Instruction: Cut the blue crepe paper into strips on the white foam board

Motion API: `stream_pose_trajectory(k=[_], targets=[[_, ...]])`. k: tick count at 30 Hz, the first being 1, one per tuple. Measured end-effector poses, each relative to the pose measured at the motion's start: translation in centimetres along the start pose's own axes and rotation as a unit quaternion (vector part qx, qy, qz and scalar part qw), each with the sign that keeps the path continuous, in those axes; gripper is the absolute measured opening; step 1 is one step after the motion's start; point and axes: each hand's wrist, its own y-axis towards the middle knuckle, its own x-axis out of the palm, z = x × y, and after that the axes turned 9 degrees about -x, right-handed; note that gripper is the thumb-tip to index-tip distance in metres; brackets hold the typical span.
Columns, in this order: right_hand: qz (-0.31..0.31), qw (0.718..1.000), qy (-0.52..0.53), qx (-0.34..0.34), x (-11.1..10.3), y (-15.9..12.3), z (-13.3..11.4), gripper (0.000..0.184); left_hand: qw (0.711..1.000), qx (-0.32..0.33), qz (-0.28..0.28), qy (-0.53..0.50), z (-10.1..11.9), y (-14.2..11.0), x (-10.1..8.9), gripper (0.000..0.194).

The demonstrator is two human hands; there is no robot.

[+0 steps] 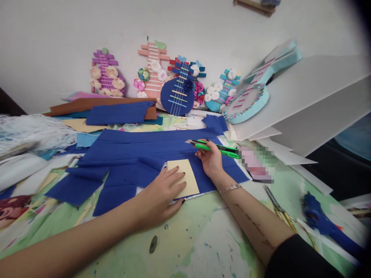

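Left hand (166, 191), fingers spread flat on a cream card (190, 177) lying at the near edge of the blue sheet (130, 146), right hand (211, 159) closed around a green utility knife (228, 150) above the sheet, scissors (280, 210) and blue glue gun (317, 218) to its right, pipa model (171, 97) behind it.

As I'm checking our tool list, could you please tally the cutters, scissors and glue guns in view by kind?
Cutter, green, in the right hand: 1
Scissors, one pair: 1
Glue gun, blue: 1
Total: 3
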Motion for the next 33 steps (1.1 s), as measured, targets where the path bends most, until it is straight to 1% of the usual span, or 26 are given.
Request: stream_pose_trajectory(k=[2, 4, 13, 23, 33], targets=[[-0.003, 1.0, 0.0, -0.001, -0.04, 0.02, 0.03, 0.011, 1.0, -0.017, -0.023, -0.003, -0.12, -0.12, 0.12, 0.031], [-0.006, 1.0, 0.0, -0.002, -0.06, 0.02, 0.03, 0.011, 0.999, -0.021, -0.032, -0.004, -0.28, -0.19, 0.19, 0.031], [-0.006, 1.0, -0.008, -0.003, -0.08, -0.06, 0.12, 0.013, 1.0, 0.003, -0.015, -0.001, -0.72, 0.02, 0.42, 0.032], [-0.015, 1.0, -0.013, -0.011, 0.04, -0.12, 0.17, 0.013, 1.0, 0.01, 0.006, 0.01, -0.64, 0.02, 0.67, 0.032], [-0.015, 1.0, -0.013, -0.016, 0.05, -0.15, 0.26, 0.014, 1.0, 0.011, 0.008, 0.015, -0.54, 0.04, 0.67, 0.033]])
